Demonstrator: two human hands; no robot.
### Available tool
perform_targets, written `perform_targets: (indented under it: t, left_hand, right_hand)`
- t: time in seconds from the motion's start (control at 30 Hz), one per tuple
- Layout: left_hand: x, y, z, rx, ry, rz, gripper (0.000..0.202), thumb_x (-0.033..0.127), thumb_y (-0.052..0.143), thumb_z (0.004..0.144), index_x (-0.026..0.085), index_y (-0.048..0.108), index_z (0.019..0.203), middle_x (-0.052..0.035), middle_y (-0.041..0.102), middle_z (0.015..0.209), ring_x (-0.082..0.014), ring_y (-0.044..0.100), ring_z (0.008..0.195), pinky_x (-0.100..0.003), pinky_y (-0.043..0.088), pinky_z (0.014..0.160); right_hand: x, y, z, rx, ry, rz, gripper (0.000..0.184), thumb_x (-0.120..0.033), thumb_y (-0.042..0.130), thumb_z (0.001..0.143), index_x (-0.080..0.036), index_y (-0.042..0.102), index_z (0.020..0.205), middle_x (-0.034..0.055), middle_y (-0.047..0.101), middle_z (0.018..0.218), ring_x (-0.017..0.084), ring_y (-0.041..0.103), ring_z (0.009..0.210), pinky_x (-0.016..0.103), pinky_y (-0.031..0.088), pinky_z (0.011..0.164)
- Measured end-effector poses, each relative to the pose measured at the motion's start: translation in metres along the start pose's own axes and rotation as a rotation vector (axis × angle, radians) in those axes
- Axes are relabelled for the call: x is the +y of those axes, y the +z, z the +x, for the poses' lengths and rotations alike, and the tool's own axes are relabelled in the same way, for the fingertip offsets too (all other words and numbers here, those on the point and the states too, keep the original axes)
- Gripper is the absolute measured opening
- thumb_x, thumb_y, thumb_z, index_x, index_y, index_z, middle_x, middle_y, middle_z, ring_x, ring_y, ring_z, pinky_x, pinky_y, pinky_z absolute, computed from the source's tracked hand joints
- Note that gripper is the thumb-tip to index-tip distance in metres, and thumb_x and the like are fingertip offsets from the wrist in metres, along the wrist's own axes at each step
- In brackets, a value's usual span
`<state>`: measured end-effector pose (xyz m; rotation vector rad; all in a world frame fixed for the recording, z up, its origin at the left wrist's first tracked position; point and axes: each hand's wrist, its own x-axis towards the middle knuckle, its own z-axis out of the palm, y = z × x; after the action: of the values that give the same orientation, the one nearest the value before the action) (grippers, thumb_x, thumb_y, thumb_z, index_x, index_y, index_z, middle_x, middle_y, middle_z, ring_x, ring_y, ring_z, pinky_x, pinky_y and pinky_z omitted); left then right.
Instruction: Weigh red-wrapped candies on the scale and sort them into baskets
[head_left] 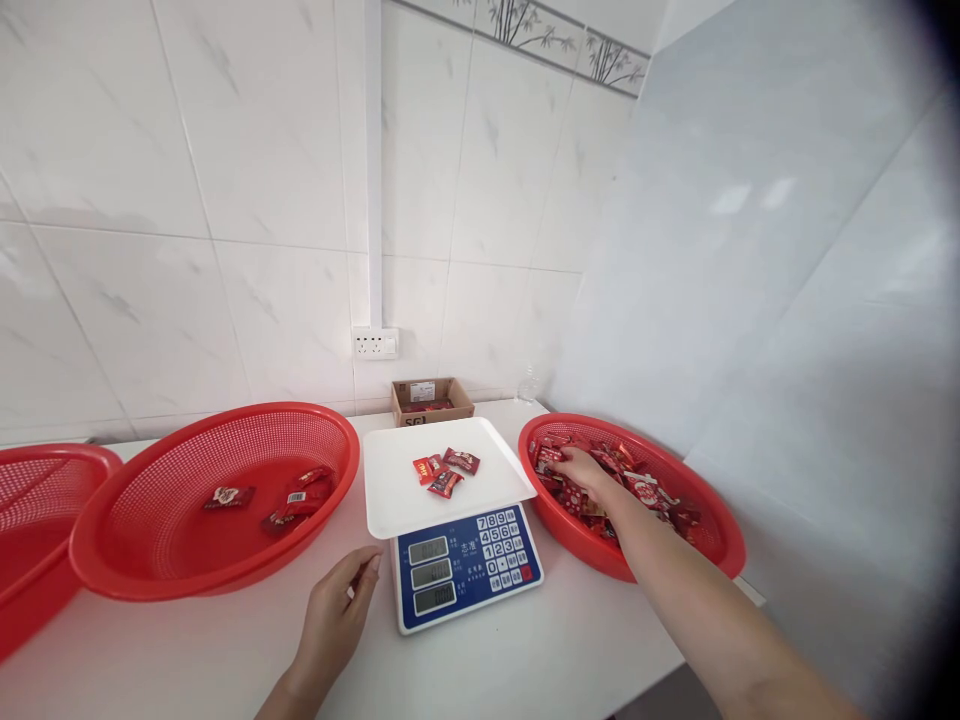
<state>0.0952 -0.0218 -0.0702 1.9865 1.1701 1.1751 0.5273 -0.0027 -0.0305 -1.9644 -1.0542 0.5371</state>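
My right hand [583, 470] reaches into the red basket [720, 565] on the right, which is full of small wrapped packets. Its fingers close on a red snack packet [550, 456] near the basket's left side; the fingertips are partly hidden. My left hand [339, 608] rests by the front left corner of the scale, fingers curled together with nothing visible in them. On the digital scale [469, 618], the white weighing tray [390, 510] carries several small snack packets [445, 484] in red and dark wrappers, lying in a loose group.
Left of the scale stands another red basket [165, 575] with a few packets inside. A further red basket [45, 455] is cut off at the left edge. Behind the tray sits a small cardboard box [433, 400] against the tiled wall, below a socket [375, 344].
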Motion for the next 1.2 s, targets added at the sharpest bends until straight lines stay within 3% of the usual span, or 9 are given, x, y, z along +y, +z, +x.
perform_targets:
  t: [0.2,0.4,0.57,0.67,0.83,0.9,1.07,1.13,1.2]
  left_hand:
    - [-0.002,0.001,-0.001,-0.001,0.001,-0.009,0.035,0.048,0.046,0.085,0.02,0.066,0.087,-0.0021,0.066,0.07,-0.0151,0.059,0.059,-0.023,0.048,0.052]
    - [-0.002,0.002,-0.001,-0.022,0.017,-0.011,0.033,0.046,0.044,0.087,0.02,0.065,0.087,-0.0017,0.066,0.07,-0.0153,0.06,0.061,-0.024,0.048,0.057]
    - [-0.002,0.003,-0.002,-0.038,0.02,-0.009,0.033,0.045,0.043,0.088,0.02,0.065,0.087,-0.0021,0.065,0.07,-0.0151,0.059,0.061,-0.024,0.048,0.057]
    - [-0.002,0.003,-0.002,-0.04,0.017,-0.018,0.032,0.044,0.043,0.088,0.02,0.065,0.088,-0.0022,0.066,0.071,-0.0151,0.059,0.062,-0.024,0.048,0.058]
    - [-0.002,0.004,-0.003,-0.046,0.022,-0.026,0.029,0.039,0.043,0.088,0.021,0.065,0.089,-0.0019,0.067,0.072,-0.0152,0.06,0.063,-0.025,0.049,0.059]
    - [-0.003,0.004,-0.003,-0.053,0.023,-0.033,0.027,0.037,0.043,0.088,0.021,0.065,0.089,-0.0023,0.068,0.076,-0.0152,0.061,0.064,-0.025,0.049,0.06]
    - [-0.002,0.004,-0.002,-0.048,0.018,-0.041,0.026,0.035,0.043,0.087,0.021,0.065,0.089,-0.0025,0.069,0.078,-0.0151,0.062,0.067,-0.024,0.05,0.062]
    - [-0.002,0.004,-0.002,-0.038,0.01,-0.04,0.026,0.036,0.043,0.087,0.021,0.065,0.089,-0.0022,0.068,0.076,-0.0149,0.062,0.065,-0.024,0.05,0.061]
    - [-0.003,0.004,-0.001,-0.032,0.005,-0.044,0.027,0.037,0.043,0.088,0.021,0.065,0.088,-0.0017,0.068,0.074,-0.0146,0.061,0.064,-0.024,0.05,0.06]
  right_hand:
    - [0.007,0.003,0.008,0.059,-0.029,-0.009,0.028,-0.039,0.055,0.089,-0.014,0.061,0.098,0.0035,0.063,0.094,0.014,0.06,0.079,0.032,0.051,0.072]
    - [0.006,0.004,0.006,0.084,-0.084,-0.034,0.019,-0.032,0.067,0.073,-0.015,0.066,0.081,0.0053,0.068,0.081,0.019,0.063,0.076,0.028,0.048,0.07]
    - [0.003,0.009,0.003,0.116,-0.11,-0.063,0.014,-0.028,0.065,0.066,-0.016,0.065,0.074,0.0044,0.068,0.073,0.021,0.063,0.073,0.029,0.047,0.069]
    - [-0.004,0.007,0.003,0.212,-0.128,-0.077,0.018,-0.027,0.062,0.066,-0.017,0.065,0.081,0.0061,0.068,0.081,0.023,0.063,0.083,0.033,0.047,0.078]
    - [-0.034,0.003,-0.002,0.392,-0.214,-0.056,0.033,-0.029,0.049,0.079,-0.015,0.057,0.107,0.0135,0.061,0.114,0.026,0.055,0.108,0.042,0.038,0.097]
    - [-0.048,0.013,-0.01,0.337,-0.286,-0.031,0.033,-0.033,0.048,0.081,-0.017,0.056,0.109,0.011,0.061,0.113,0.023,0.057,0.105,0.039,0.042,0.094]
    - [-0.069,0.065,-0.039,0.027,-0.425,-0.025,0.028,-0.03,0.059,0.076,-0.022,0.062,0.103,0.0031,0.067,0.093,0.016,0.064,0.074,0.03,0.053,0.07]
    - [-0.074,0.077,-0.044,-0.017,-0.462,-0.053,0.029,-0.026,0.059,0.075,-0.023,0.062,0.104,0.0033,0.067,0.098,0.015,0.064,0.075,0.031,0.053,0.073]
    - [-0.076,0.074,-0.039,0.009,-0.476,-0.094,0.031,-0.024,0.056,0.078,-0.023,0.061,0.108,0.0049,0.064,0.11,0.017,0.063,0.088,0.033,0.05,0.084]
